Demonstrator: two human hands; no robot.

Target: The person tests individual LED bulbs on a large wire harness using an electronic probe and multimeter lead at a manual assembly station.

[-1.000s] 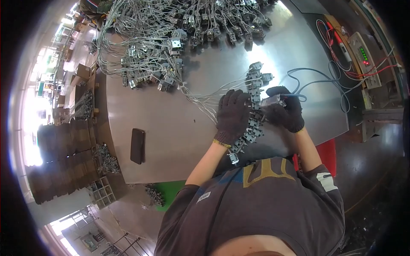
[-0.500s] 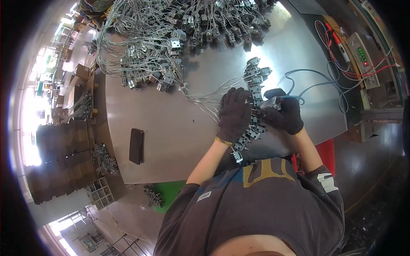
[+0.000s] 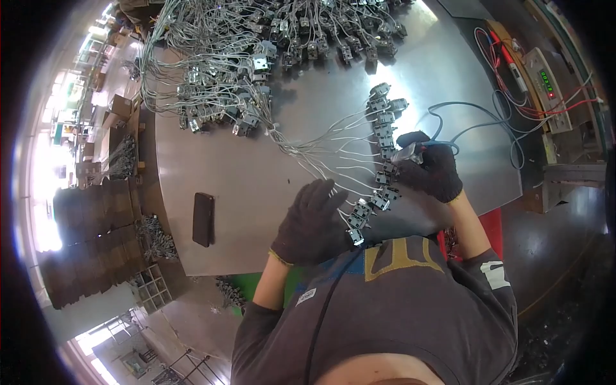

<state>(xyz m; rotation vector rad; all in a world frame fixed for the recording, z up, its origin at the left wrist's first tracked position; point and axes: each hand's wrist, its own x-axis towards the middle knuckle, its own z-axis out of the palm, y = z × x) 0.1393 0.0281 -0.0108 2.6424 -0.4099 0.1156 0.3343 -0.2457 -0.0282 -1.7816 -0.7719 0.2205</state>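
A row of small grey connector blocks runs down the metal table, each on thin white wires gathered toward the left. My right hand, in a dark knit glove, is closed around a silvery block-shaped piece with blue-grey cables, held against the right side of the row. My left hand, gloved alike, is left of the row's near end. Its fingers stretch toward the wires there and look apart; the fingertips are close to a wire, and whether they touch it I cannot tell.
A big heap of similar wired connectors covers the table's far side. A dark flat rectangular case lies at left. At right stand a meter with a lit green display and red-and-black probes. A red bin sits below the table edge.
My left hand has moved from the middle of the row down and left, uncovering wires and blocks. The right hand has hardly moved and keeps the cabled piece.
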